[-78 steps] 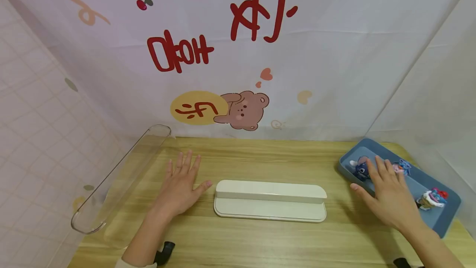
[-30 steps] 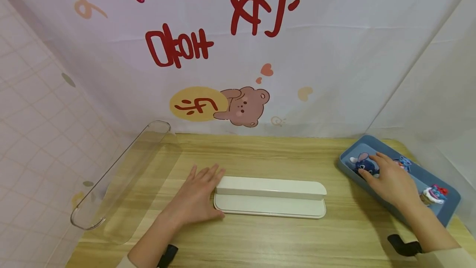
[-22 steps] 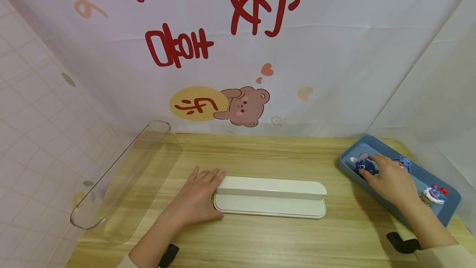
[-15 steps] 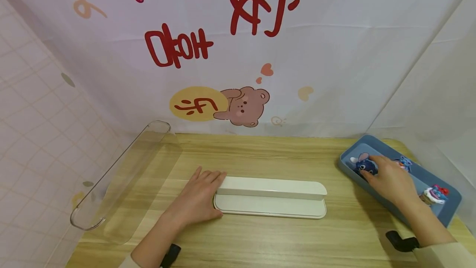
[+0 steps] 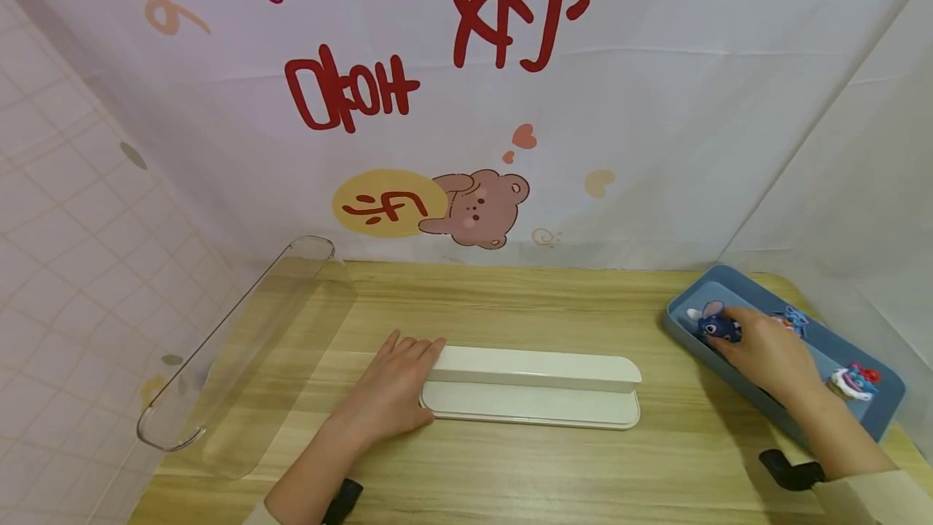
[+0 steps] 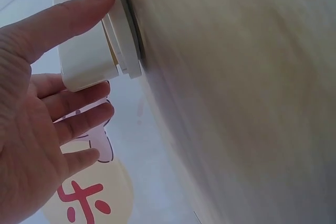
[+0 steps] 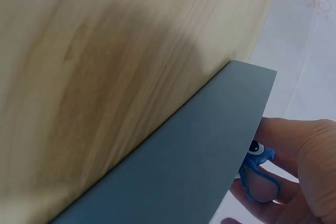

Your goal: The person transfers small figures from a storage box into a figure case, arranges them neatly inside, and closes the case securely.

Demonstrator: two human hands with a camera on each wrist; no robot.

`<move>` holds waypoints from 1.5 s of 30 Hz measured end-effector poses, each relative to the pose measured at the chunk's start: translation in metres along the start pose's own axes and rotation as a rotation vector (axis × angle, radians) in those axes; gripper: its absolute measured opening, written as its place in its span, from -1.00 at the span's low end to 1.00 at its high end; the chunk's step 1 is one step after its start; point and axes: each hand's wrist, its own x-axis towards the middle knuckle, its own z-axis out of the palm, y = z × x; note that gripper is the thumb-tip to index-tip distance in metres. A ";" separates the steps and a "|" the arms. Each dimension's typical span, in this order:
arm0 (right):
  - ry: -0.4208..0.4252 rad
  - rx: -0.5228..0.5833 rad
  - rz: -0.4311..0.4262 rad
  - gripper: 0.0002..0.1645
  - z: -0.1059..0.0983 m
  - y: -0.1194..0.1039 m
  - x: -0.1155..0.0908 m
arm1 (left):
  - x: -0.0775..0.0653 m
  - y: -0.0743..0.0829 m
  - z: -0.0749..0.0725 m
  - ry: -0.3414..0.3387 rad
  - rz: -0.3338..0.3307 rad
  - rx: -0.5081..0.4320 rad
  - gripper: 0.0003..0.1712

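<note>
In the head view, my left hand [image 5: 394,387] grips the left end of a cream two-step display stand [image 5: 532,405] at mid-table. The left wrist view shows the thumb [image 6: 68,22] on the base's edge and fingers around the far side. On the right, my right hand [image 5: 774,356] reaches into a blue tray [image 5: 885,421] and pinches a dark blue, big-eared cartoon figurine [image 5: 717,329] between thumb and fingers. The tray wall [image 7: 173,150] hides part of this figurine [image 7: 260,182] in the right wrist view. Whether it has left the tray floor, I cannot tell.
Two more small figurines lie in the tray, a blue and pink one [image 5: 793,319] and one with a red top [image 5: 856,381]. A clear plastic cover [image 5: 270,363] stands at the left beside the wall. Printed cloth [image 5: 656,144] closes off the back.
My left hand has moved right from the bare tabletop onto the stand's end. The right hand, earlier spread above the tray, has come down and taken hold of the figurine, which has turned slightly.
</note>
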 end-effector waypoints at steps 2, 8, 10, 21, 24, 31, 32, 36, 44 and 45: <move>0.004 0.007 -0.006 -0.40 0.000 0.001 0.000 | 0.000 0.000 0.000 0.002 0.001 -0.001 0.22; 0.034 0.036 -0.019 -0.43 0.003 0.003 0.001 | 0.000 0.001 -0.001 0.003 -0.003 0.009 0.23; 0.033 0.049 -0.014 -0.43 0.003 0.004 0.000 | 0.000 0.002 -0.001 0.005 -0.004 0.008 0.22; 0.051 0.076 0.039 -0.41 -0.003 0.000 -0.001 | 0.002 0.004 -0.002 0.007 -0.008 -0.008 0.17; 0.075 0.064 0.057 -0.39 -0.008 -0.003 -0.002 | 0.002 0.003 -0.002 0.017 -0.005 -0.011 0.17; 0.117 0.078 0.065 -0.38 -0.017 -0.011 -0.004 | 0.001 0.003 -0.002 0.036 0.003 -0.005 0.15; 0.119 0.084 0.066 -0.37 -0.018 -0.012 -0.004 | 0.001 0.003 -0.002 0.038 0.004 -0.005 0.15; 0.124 0.095 0.061 -0.34 -0.022 -0.019 -0.005 | 0.001 0.003 -0.003 0.039 0.006 -0.010 0.14; 0.156 0.112 0.053 -0.33 -0.029 -0.037 -0.010 | 0.000 0.003 -0.001 0.034 0.006 -0.022 0.13; 0.163 0.116 0.050 -0.33 -0.030 -0.039 -0.010 | 0.000 0.002 -0.001 0.034 0.006 -0.022 0.13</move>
